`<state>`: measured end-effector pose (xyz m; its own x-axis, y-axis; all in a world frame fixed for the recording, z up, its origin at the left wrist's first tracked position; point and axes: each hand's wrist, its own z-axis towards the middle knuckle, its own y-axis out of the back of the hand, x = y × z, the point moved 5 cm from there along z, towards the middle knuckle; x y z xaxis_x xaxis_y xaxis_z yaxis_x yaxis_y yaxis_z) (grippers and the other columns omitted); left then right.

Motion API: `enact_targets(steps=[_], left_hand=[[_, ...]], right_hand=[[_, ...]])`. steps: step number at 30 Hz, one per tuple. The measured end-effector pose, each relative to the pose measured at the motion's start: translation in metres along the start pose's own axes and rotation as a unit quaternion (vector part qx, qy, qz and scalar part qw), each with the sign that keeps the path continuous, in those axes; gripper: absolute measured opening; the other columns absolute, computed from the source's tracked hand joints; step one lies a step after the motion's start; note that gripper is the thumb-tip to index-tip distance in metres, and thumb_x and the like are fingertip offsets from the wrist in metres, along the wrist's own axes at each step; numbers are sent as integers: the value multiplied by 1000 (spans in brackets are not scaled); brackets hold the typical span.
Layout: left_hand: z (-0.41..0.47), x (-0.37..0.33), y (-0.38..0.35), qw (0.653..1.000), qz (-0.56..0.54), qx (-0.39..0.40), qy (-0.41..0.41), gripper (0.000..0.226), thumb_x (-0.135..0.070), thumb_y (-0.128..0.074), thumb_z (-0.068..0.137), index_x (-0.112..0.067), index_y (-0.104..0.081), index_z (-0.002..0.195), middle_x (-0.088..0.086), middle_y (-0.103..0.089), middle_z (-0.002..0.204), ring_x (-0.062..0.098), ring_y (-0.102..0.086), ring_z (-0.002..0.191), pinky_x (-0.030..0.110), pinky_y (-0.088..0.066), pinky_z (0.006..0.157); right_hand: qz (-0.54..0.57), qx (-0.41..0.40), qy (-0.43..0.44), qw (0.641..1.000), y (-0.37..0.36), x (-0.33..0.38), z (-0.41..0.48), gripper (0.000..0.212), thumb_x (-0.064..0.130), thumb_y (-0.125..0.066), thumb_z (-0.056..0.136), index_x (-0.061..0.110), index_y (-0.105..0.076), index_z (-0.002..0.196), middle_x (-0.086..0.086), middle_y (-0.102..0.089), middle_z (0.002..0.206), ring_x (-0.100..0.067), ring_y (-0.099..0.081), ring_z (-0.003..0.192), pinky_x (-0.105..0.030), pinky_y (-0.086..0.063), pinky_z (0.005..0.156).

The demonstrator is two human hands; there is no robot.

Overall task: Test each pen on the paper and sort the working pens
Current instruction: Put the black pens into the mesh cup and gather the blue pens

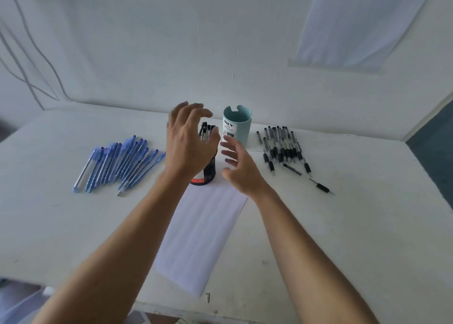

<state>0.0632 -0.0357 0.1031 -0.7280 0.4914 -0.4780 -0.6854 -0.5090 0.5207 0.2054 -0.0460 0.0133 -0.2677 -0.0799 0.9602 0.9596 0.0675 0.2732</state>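
Observation:
A white lined paper (201, 235) lies lengthwise in the middle of the table. At its far end stands a black pen holder (208, 171) with several black pens (207, 131) in it; beside it is a light blue cup (239, 127). Blue pens (117, 166) lie in a pile on the left, black pens (284, 147) on the right. My left hand (187, 139) hovers in front of the black holder, fingers spread and holding nothing. My right hand (239, 166) is just right of the holder, fingers relaxed and apart, also holding nothing.
The white table (343, 225) meets a white wall at the back. One black pen (321, 187) lies apart from the right pile. The table's front edge runs near the bottom of the view, and a dark floor shows at the right.

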Motion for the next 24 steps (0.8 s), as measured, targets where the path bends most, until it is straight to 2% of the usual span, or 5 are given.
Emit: enact_targets(steps=[6,11,14,17,24], left_hand=[[-2,-56,-25,996,-46,-10,-70,18,-15,-63,84,-7,-70,98,8,-64,100,23,-51,100,21,-37,84],[-11,-89,-77,987,-104,117,-42,13,-6,-63,85,-8,-68,97,-3,-64,85,10,-54,73,17,-42,69],[-21,-83,-126,968,-88,211,108,19,-8,-57,91,-7,-65,108,3,-68,99,17,-60,85,24,-47,76],[-32,-68,-166,927,-57,277,245,31,-17,-54,97,-4,-55,125,13,-56,126,28,-54,111,33,-42,94],[-21,-61,-206,913,25,306,269,46,-26,-47,101,7,-41,131,27,-47,130,42,-50,118,49,-43,99]], right_hand=[[-11,-116,-6,993,73,-1,-13,44,-7,-46,81,29,-66,96,8,-70,97,-10,-67,91,-25,-53,85],[-172,-186,-72,965,136,-25,-29,29,4,-54,87,25,-72,95,13,-70,92,-4,-63,88,-21,-48,88],[-299,-159,-104,935,164,-44,-36,19,21,-64,86,30,-70,102,7,-68,108,-16,-58,104,-29,-46,90],[-385,-57,-144,910,173,-58,-37,36,32,-70,80,30,-66,116,2,-58,122,-23,-50,115,-36,-47,92],[-389,-22,-101,916,183,-56,-35,17,33,-69,82,31,-74,98,8,-68,102,-16,-60,99,-31,-49,86]])
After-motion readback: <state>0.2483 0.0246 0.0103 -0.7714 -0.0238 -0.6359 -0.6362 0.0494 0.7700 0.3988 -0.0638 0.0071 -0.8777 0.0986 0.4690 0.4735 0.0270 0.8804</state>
